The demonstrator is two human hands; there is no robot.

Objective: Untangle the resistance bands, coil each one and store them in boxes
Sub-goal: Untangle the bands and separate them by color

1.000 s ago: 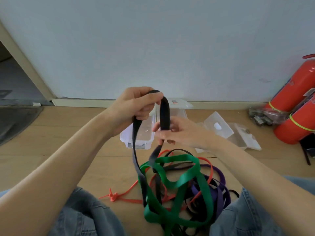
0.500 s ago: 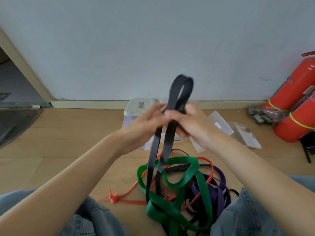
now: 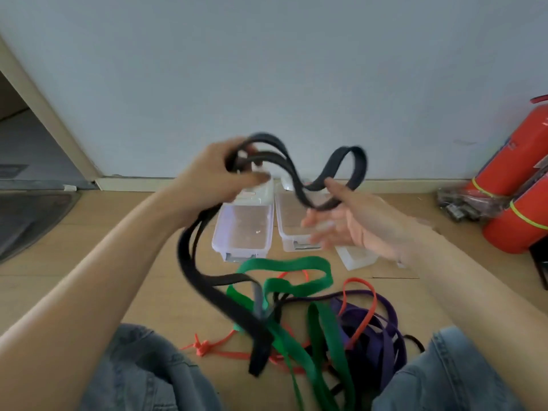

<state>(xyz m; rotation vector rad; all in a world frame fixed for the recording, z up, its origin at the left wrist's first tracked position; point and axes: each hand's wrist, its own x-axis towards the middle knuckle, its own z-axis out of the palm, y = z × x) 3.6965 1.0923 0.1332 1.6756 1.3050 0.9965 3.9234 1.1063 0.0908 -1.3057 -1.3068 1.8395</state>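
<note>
My left hand (image 3: 218, 173) is closed around looped strands of a black resistance band (image 3: 207, 289), held above the floor. The band arcs to the right, and one loop rests over my right hand (image 3: 347, 223), whose fingers are spread and blurred. The band's lower end hangs down onto a tangled pile: a green band (image 3: 296, 266), an orange band (image 3: 360, 292) with a knot at the left, and a purple band (image 3: 382, 330). Two clear plastic boxes (image 3: 243, 229) (image 3: 292, 229) stand open on the floor beyond the pile.
A clear box lid (image 3: 355, 256) lies right of the boxes. Two red fire extinguishers (image 3: 519, 173) and a plastic bag lean at the right wall. A dark mat (image 3: 26, 221) lies at the left by a doorway. My knees in jeans frame the pile.
My hands have moved apart. The single upright loop of black band has spread into wider loops, the left hand keeping hold and the right hand opening. The band's lower part has swung left.
</note>
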